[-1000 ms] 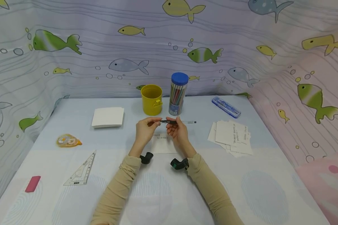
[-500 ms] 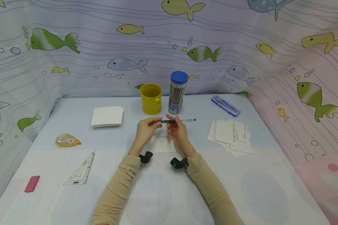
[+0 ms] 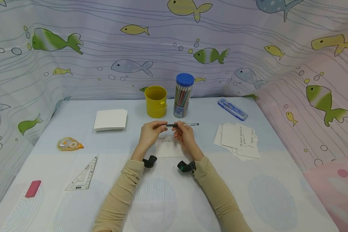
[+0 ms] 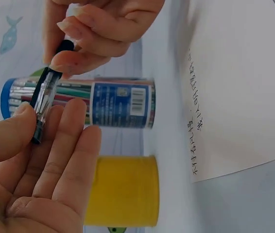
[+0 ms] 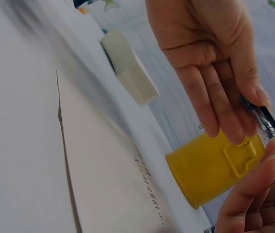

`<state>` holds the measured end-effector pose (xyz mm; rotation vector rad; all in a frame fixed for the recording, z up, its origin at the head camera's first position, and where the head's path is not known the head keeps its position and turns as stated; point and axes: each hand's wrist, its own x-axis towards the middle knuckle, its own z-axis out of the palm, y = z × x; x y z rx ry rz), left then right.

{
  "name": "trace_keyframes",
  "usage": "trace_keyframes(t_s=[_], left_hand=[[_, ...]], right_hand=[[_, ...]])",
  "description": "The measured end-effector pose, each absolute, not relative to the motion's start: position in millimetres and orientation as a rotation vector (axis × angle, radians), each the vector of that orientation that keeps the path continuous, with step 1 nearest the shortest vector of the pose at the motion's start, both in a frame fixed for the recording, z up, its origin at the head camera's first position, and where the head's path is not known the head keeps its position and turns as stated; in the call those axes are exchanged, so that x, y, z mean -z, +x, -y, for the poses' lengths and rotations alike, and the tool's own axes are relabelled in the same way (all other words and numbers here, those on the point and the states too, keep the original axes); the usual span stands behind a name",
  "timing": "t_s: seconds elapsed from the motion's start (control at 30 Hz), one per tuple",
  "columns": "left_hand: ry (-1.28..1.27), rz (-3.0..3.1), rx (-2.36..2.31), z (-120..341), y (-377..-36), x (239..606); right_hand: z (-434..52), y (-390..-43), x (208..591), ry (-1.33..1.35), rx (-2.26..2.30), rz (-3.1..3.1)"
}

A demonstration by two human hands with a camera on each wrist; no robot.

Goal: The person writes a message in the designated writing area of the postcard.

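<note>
In the head view a slim pen with a black part and a clear barrel (image 3: 192, 124) lies level between both hands. My left hand (image 3: 149, 132) pinches its left end between thumb and fingers; the left wrist view shows a clear section with a dark strip (image 4: 44, 92) there. My right hand (image 3: 187, 138) grips the pen's black middle with thumb and fingertips, and the clear barrel sticks out to the right. Below the hands, a white card (image 3: 169, 149) with handwriting along its far edge lies on the table, partly covered by the right hand.
Behind the hands stand a yellow bucket (image 3: 156, 103) and a blue-lidded jar of pencils (image 3: 183, 96). Left are a blank card stack (image 3: 111, 120), correction tape (image 3: 69, 144), a set square (image 3: 83, 175) and a red block (image 3: 33, 188). Right are written cards (image 3: 235, 137) and a blue case (image 3: 232, 109).
My right hand's fingers, earlier spread about the pen, have closed in on its black middle. The pen's far end has shifted slightly left. My left hand stays nearly in place.
</note>
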<state>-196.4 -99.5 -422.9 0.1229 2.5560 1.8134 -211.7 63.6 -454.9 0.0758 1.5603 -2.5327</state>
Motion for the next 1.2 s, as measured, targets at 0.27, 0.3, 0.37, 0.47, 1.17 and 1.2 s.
trace_keyframes(t_s=[0.27, 0.3, 0.37, 0.47, 1.17, 1.2], left_hand=[[0.142, -2.477, -1.846, 96, -197, 425], [0.145, -2.479, -1.854, 96, -198, 426], [0.151, -2.484, -1.881, 95, -198, 426], [0.146, -2.477, -1.913, 94, -198, 427], [0.182, -2.48, -2.029, 84, -190, 417], [0.19, -2.46, -2.011, 86, -190, 415]], right_hand=[[-67, -212, 453, -0.014, 2.589, -1.549], [-66, -212, 452, -0.029, 2.595, -1.547], [-66, -212, 451, -0.059, 2.601, -1.549], [-65, -212, 451, -0.079, 2.612, -1.547], [-62, -207, 437, -0.128, 2.702, -1.474], [-62, -207, 437, -0.132, 2.696, -1.465]])
